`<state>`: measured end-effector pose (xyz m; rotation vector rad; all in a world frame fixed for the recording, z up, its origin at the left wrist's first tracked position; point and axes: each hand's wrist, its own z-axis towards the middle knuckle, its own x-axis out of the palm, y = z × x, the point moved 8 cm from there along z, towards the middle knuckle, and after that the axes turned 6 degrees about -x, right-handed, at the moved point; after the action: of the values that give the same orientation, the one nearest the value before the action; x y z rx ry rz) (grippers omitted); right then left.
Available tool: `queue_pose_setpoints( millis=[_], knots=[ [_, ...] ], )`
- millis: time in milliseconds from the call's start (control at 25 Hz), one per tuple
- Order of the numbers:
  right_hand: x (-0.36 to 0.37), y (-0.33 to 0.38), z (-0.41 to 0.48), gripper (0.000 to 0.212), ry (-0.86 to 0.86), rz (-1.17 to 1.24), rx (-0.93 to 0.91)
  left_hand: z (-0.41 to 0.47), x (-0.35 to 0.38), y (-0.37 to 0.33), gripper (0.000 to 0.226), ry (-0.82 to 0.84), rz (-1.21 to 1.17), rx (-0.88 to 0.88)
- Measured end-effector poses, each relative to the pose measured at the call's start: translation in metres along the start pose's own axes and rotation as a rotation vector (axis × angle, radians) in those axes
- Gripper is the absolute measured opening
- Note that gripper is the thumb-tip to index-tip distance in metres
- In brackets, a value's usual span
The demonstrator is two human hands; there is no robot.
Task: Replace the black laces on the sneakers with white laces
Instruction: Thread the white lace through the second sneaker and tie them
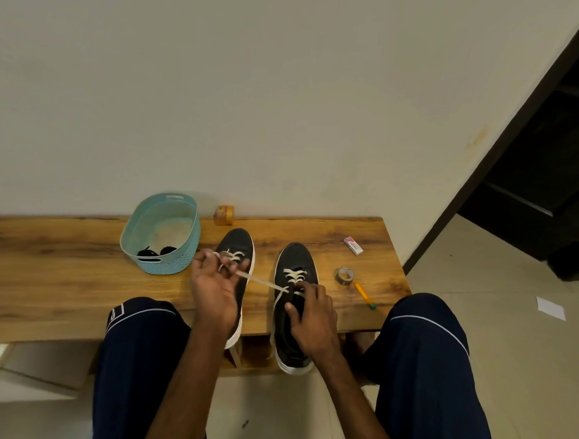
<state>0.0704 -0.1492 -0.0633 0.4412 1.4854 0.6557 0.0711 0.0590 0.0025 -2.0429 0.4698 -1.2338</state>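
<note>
Two black sneakers with white soles stand side by side on a wooden bench (61,264), toes toward the wall. The left sneaker (241,247) and the right sneaker (296,260) both show white lacing over the front eyelets. A white lace (264,282) runs taut from the right sneaker across to my left hand (216,282), which pinches its end above the left sneaker. My right hand (311,316) rests on the right sneaker's tongue, fingers pressing on the lacing. Black laces (155,252) lie in a teal basket (161,234).
A small orange box (223,215) stands at the wall behind the sneakers. To the right lie a white eraser (353,245), a tape roll (345,276) and a yellow pen (364,295). My knees in dark trousers flank the bench's front edge. A dark doorway opens at right.
</note>
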Motion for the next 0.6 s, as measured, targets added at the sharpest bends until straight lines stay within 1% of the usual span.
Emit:
queue_pose_setpoints(
  millis=[120,200,240,280,320,360,400,440,480,520,600],
  knots=[
    [-0.007,-0.008,-0.003,0.063,-0.090,0.004,0.050,-0.004,-0.004,-0.035,0.019,0.032,0.027,0.052],
    [-0.008,-0.015,-0.005,0.069,-0.100,-0.017,0.088,-0.006,-0.006,-0.042,0.019,0.047,0.056,0.039],
    [-0.008,-0.017,-0.006,0.071,-0.092,-0.016,0.100,-0.006,-0.006,-0.041,0.017,0.049,0.121,0.013],
    [-0.006,-0.019,-0.006,0.072,-0.082,-0.012,0.112,-0.007,-0.008,-0.038,0.016,0.044,0.260,-0.029],
    [-0.005,-0.021,-0.006,0.072,-0.074,-0.008,0.126,-0.007,-0.009,-0.032,0.017,0.047,0.510,-0.085],
    [-0.005,-0.023,-0.007,0.071,-0.075,-0.003,0.143,-0.009,-0.011,-0.020,0.018,0.074,0.884,-0.150],
    [-0.005,-0.025,-0.008,0.067,-0.086,0.005,0.161,-0.010,-0.016,-0.004,0.019,0.140,1.297,-0.218],
    [-0.005,-0.027,-0.008,0.062,-0.099,0.015,0.177,-0.014,-0.023,0.013,0.022,0.227,1.650,-0.305],
    [-0.005,-0.028,-0.009,0.059,-0.103,0.022,0.191,-0.016,-0.032,0.026,0.028,0.284,1.901,-0.400],
    [-0.004,-0.029,-0.009,0.058,-0.097,0.025,0.199,-0.020,-0.039,0.035,0.033,0.330,2.022,-0.494],
    [-0.002,-0.029,-0.009,0.057,-0.077,0.022,0.206,-0.028,-0.044,0.049,0.031,0.438,2.014,-0.661]
  ],
)
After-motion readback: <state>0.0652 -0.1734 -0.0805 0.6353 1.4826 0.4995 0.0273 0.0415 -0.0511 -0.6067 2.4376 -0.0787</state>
